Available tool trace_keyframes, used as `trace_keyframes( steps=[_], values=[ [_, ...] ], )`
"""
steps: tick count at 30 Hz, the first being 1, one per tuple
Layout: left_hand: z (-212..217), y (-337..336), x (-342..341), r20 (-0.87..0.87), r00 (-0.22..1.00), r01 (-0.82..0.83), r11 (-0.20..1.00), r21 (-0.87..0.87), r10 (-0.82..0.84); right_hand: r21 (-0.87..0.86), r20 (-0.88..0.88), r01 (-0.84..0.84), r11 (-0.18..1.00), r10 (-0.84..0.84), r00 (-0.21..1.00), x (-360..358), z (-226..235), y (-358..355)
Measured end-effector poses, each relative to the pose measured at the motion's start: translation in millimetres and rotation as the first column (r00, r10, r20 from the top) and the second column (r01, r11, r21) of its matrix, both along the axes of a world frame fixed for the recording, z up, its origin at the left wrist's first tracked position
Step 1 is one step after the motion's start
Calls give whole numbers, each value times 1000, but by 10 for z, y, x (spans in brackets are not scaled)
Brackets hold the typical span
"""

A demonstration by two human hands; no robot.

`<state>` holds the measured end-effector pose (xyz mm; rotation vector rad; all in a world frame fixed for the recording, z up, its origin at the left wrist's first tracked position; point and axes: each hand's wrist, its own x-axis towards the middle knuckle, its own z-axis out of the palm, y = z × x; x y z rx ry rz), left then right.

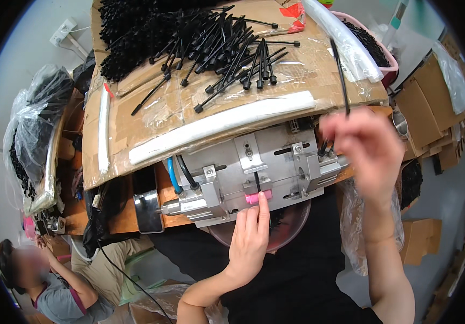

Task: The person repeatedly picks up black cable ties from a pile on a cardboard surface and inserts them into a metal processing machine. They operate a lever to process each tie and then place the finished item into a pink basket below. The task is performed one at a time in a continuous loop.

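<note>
My left hand (248,237) rests at the front of a metal fixture (224,156), its index finger stretched out onto a small pink piece (252,198). Its other fingers lie partly bent beside it. A thin black rod (258,182) runs from the pink piece into the small metal block behind it. To the right, my right hand (370,148) is raised and blurred by motion. From its closed fingers a black plastic rod (342,75) sticks upward. Many similar black rods with wider ends (238,54) are heaped on the cardboard (189,121) beyond the fixture.
White foam strips (224,127) edge the cardboard. Blue and black air hoses (173,175) rise at the fixture's left, near a dark phone-like slab (147,202). Below the fixture sits a reddish bowl (292,229). Another person (62,286) sits at lower left; cardboard boxes (429,100) stand right.
</note>
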<state>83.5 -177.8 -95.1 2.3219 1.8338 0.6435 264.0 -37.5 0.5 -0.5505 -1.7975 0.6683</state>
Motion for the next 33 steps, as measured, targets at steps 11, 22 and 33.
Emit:
trace_keyframes(
  steps=[11, 22, 33],
  values=[
    [961, 1440, -968, 184, 982, 7, 977, 211, -47, -15, 408, -2, 1000, 8, 913, -334, -1169, -962],
    [787, 431, -616, 97, 992, -104, 954, 280, 80, 284, 559, -57, 957, -117, 821, -177, -551, -361],
    [-28, -21, 106, -74, 996, -40, 999, 24, 41, 605, 578, -77, 793, -371, 727, -355, 211, 1290]
  ],
)
